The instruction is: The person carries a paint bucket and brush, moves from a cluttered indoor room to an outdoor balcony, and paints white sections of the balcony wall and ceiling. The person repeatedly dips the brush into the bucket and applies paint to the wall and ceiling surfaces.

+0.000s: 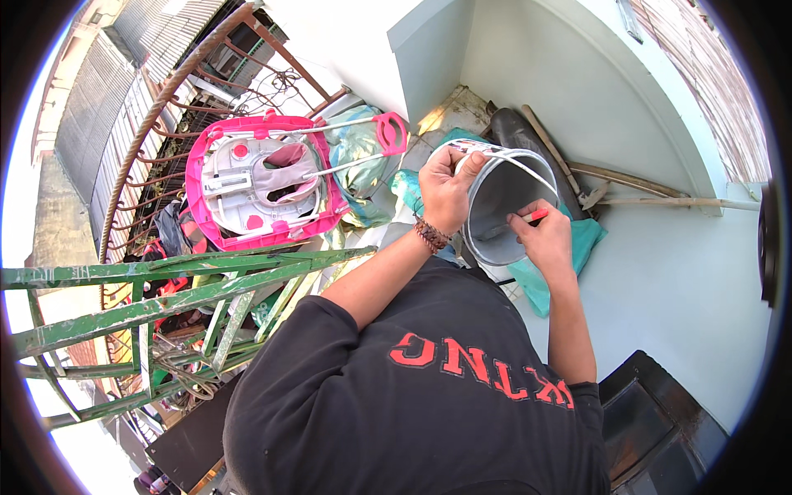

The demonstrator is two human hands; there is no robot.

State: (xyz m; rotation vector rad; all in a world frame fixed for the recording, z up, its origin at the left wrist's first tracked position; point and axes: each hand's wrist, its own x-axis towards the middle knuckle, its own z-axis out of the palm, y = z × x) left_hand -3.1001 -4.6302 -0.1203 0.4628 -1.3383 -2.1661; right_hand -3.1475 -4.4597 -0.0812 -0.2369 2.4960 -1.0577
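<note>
A paint bucket (498,202) with a grey inside is tilted so that its mouth faces me. My left hand (446,188) is closed on its upper left rim, thumb on the edge, beside the white handle (528,167). At the bucket's right side, my right hand (546,241) pinches a slim tool with a red and white end (535,216). The fingers cover most of that tool, so its kind cannot be made out. A braided bracelet (431,236) is on my left wrist.
A pink and white baby walker (268,183) stands at the left, near a rusty railing (148,132). Green metal frames (190,305) reach in below it. Behind the bucket are wooden poles (631,179), a dark rounded object (520,132) and teal plastic (582,244). A pale wall (660,280) bounds the right.
</note>
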